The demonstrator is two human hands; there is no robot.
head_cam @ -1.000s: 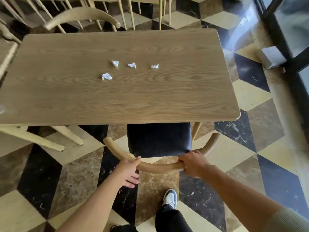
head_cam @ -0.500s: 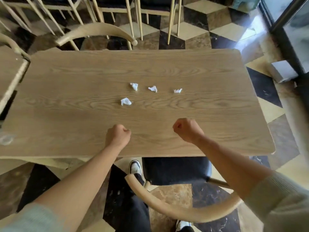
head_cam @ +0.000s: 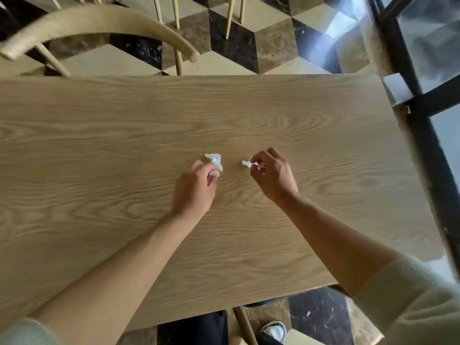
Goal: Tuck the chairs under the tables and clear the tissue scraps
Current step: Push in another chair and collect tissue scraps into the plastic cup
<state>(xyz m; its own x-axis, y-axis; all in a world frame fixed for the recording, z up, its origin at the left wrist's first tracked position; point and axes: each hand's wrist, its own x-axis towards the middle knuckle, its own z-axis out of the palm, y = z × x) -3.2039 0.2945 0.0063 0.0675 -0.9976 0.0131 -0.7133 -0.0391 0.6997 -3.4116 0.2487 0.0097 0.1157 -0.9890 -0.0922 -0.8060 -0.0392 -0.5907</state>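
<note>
Over the wooden tabletop [head_cam: 99, 170], each hand pinches a tissue scrap: left hand [head_cam: 196, 188] beside a loose scrap [head_cam: 214, 159], right hand [head_cam: 272, 178] gripping another; best pinched firmly, lifted cleanly

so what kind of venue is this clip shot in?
Probably a cafe or restaurant dining area, though nothing confirms it. Cues: a bare wooden table with tissue scraps on it, matching curved-back wooden chairs with more chair legs behind, and a patterned marble floor beside a glazed door or window.
</note>
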